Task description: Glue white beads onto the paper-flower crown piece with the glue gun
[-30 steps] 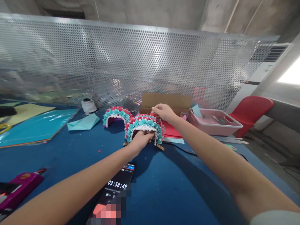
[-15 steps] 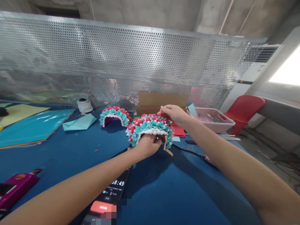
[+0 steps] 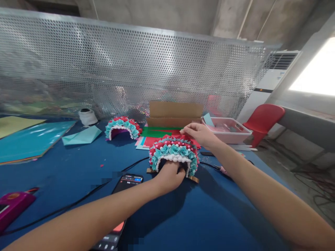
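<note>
An arched headdress (image 3: 174,150) covered with teal and red paper flowers, pink and white beads and a white bead edging stands in front of me. My left hand (image 3: 170,176) reaches inside the arch and is closed on it from within; most of its fingers are hidden. Thin brown strips (image 3: 194,179) stick out at the headdress's lower sides. Just above its top right edge is my right hand (image 3: 200,134), fingers pinched together. What the pinch holds, if anything, is too small to make out.
Behind lie a second, similar headdress (image 3: 123,127), coloured paper sheets (image 3: 157,131) and an open cardboard box (image 3: 176,111). A pink basket (image 3: 227,130) stands at right, a phone (image 3: 128,186) and black cable (image 3: 78,199) nearer me, a purple device (image 3: 16,208) at left.
The headdress and my left hand have come lower and nearer, uncovering the green and red sheets behind. My right hand has also dropped slightly, still pinched. The view has shifted a little.
</note>
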Action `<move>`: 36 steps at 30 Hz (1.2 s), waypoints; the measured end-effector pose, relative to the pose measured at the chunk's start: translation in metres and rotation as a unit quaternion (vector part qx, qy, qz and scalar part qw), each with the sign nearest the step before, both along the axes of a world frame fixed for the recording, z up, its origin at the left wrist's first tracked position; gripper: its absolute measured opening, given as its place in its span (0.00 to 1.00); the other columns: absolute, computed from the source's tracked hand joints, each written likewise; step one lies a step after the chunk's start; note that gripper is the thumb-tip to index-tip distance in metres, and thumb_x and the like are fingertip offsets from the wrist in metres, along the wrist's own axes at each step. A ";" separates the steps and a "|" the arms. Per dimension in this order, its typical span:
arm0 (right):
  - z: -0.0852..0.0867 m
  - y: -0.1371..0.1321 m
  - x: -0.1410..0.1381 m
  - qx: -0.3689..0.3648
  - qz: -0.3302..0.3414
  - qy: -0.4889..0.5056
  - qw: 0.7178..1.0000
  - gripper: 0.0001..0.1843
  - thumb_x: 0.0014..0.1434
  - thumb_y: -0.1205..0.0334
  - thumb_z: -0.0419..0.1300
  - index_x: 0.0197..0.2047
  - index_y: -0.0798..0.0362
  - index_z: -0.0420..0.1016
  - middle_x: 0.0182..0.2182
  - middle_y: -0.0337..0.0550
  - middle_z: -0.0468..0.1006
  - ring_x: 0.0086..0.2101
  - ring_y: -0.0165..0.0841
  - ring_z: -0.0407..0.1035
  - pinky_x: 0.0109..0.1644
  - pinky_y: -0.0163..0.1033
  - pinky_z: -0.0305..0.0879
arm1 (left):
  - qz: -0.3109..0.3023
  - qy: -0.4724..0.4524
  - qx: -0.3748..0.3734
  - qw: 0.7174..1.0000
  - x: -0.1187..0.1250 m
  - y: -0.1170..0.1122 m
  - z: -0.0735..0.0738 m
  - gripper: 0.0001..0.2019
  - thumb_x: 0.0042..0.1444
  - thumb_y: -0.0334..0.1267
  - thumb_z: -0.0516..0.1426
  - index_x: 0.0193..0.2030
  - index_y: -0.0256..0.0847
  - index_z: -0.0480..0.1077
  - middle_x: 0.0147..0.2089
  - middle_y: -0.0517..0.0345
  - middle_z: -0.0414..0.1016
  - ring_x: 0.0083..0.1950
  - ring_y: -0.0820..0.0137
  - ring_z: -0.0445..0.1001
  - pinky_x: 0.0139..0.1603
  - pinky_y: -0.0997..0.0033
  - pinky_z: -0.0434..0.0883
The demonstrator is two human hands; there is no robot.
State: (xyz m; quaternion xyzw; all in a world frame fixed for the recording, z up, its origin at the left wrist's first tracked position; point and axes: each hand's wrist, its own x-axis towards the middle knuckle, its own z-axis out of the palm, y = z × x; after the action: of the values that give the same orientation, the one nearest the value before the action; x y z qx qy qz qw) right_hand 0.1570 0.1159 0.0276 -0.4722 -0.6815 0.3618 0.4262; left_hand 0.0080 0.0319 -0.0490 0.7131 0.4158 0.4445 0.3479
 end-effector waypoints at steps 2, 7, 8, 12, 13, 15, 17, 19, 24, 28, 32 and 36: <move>0.003 -0.002 0.003 0.038 -0.024 0.013 0.999 0.10 0.58 0.57 0.60 0.30 0.54 0.73 0.29 0.42 0.80 0.31 0.29 0.74 0.41 0.38 0.72 | -0.014 0.007 -0.021 1.000 -0.002 -0.007 -0.002 0.12 0.47 0.25 0.54 0.35 0.43 0.73 0.37 0.50 0.74 0.44 0.58 0.70 0.52 0.61 0.62; 0.023 -0.035 0.012 0.136 -0.067 0.030 0.988 0.08 0.59 0.56 0.59 0.34 0.52 0.74 0.29 0.40 0.78 0.32 0.30 0.72 0.44 0.39 0.70 | -0.031 0.011 -0.122 0.992 -0.017 -0.046 0.002 0.13 0.55 0.29 0.52 0.45 0.39 0.71 0.45 0.46 0.74 0.48 0.60 0.73 0.50 0.62 0.67; 0.025 -0.047 0.013 0.150 -0.068 0.031 0.986 0.07 0.58 0.57 0.61 0.35 0.51 0.74 0.31 0.40 0.78 0.34 0.31 0.72 0.45 0.39 0.70 | -0.020 -0.008 -0.192 0.981 -0.020 -0.056 0.006 0.12 0.55 0.32 0.54 0.46 0.40 0.70 0.44 0.47 0.73 0.47 0.60 0.74 0.49 0.62 0.68; 0.019 -0.101 0.012 0.164 -0.030 -0.012 0.986 0.06 0.57 0.59 0.63 0.37 0.50 0.74 0.34 0.41 0.79 0.35 0.32 0.74 0.39 0.36 0.71 | 0.002 -0.198 -0.378 0.904 -0.027 -0.085 0.023 0.13 0.50 0.38 0.63 0.41 0.41 0.67 0.40 0.56 0.72 0.44 0.64 0.77 0.45 0.68 0.71; 0.014 -0.114 0.011 0.156 -0.002 -0.042 0.987 0.05 0.58 0.59 0.61 0.37 0.50 0.75 0.33 0.41 0.80 0.34 0.31 0.74 0.37 0.35 0.71 | 0.003 -0.248 -0.398 0.883 -0.028 -0.088 0.025 0.14 0.50 0.40 0.64 0.41 0.41 0.68 0.40 0.56 0.73 0.44 0.65 0.77 0.46 0.68 0.71; 0.002 -0.136 0.008 0.159 0.078 -0.090 0.980 0.05 0.61 0.62 0.59 0.38 0.50 0.76 0.30 0.41 0.80 0.31 0.29 0.74 0.35 0.33 0.70 | -0.008 -0.316 -0.421 0.850 -0.029 -0.092 0.027 0.15 0.48 0.43 0.66 0.41 0.41 0.71 0.40 0.56 0.74 0.44 0.68 0.77 0.46 0.70 0.72; -0.012 -0.151 0.003 0.185 0.146 -0.089 0.968 0.06 0.61 0.66 0.58 0.38 0.51 0.77 0.31 0.42 0.80 0.32 0.28 0.74 0.37 0.32 0.71 | -0.025 -0.347 -0.424 0.836 -0.028 -0.093 0.023 0.15 0.47 0.44 0.67 0.39 0.39 0.73 0.39 0.55 0.76 0.41 0.71 0.76 0.43 0.74 0.72; -0.024 -0.158 -0.001 0.203 0.170 -0.065 0.962 0.07 0.61 0.68 0.58 0.39 0.51 0.78 0.33 0.44 0.79 0.33 0.28 0.73 0.39 0.32 0.71 | -0.034 -0.369 -0.423 0.827 -0.026 -0.093 0.017 0.15 0.47 0.43 0.67 0.39 0.39 0.73 0.37 0.56 0.77 0.39 0.73 0.76 0.41 0.76 0.72; -0.043 -0.162 -0.006 0.133 0.131 -0.061 0.980 0.06 0.58 0.64 0.62 0.38 0.46 0.81 0.29 0.40 0.78 0.30 0.28 0.73 0.35 0.31 0.70 | -0.013 -0.394 -0.460 0.796 -0.025 -0.096 0.000 0.20 0.41 0.41 0.70 0.40 0.40 0.70 0.32 0.58 0.79 0.34 0.75 0.76 0.40 0.76 0.72; -0.048 -0.164 -0.004 0.107 0.165 -0.063 0.978 0.10 0.60 0.62 0.60 0.43 0.43 0.81 0.34 0.41 0.78 0.33 0.28 0.73 0.36 0.31 0.70 | -0.012 -0.388 -0.461 0.798 -0.027 -0.098 -0.009 0.22 0.38 0.40 0.71 0.39 0.39 0.69 0.31 0.57 0.79 0.33 0.74 0.77 0.38 0.74 0.72; -0.050 -0.163 -0.003 0.067 0.207 -0.084 0.972 0.10 0.57 0.61 0.63 0.43 0.44 0.82 0.38 0.42 0.77 0.38 0.29 0.73 0.42 0.33 0.70 | -0.019 -0.381 -0.457 0.804 -0.028 -0.100 -0.016 0.26 0.38 0.41 0.71 0.43 0.40 0.66 0.32 0.56 0.79 0.33 0.72 0.77 0.40 0.71 0.73; -0.052 -0.163 -0.003 0.064 0.172 -0.096 0.978 0.08 0.58 0.63 0.63 0.40 0.45 0.82 0.36 0.42 0.76 0.36 0.28 0.72 0.40 0.32 0.69 | -0.012 -0.347 -0.440 0.828 -0.029 -0.100 -0.021 0.26 0.44 0.43 0.69 0.45 0.42 0.62 0.31 0.57 0.79 0.34 0.72 0.76 0.42 0.70 0.71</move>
State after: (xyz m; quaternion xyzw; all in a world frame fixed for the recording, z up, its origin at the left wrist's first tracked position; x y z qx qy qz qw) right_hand 0.1542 -0.0467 -0.0244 -0.3521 -0.8119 0.3381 0.3203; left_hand -0.0207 -0.0678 -0.0697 0.2881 0.4108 0.4286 0.7514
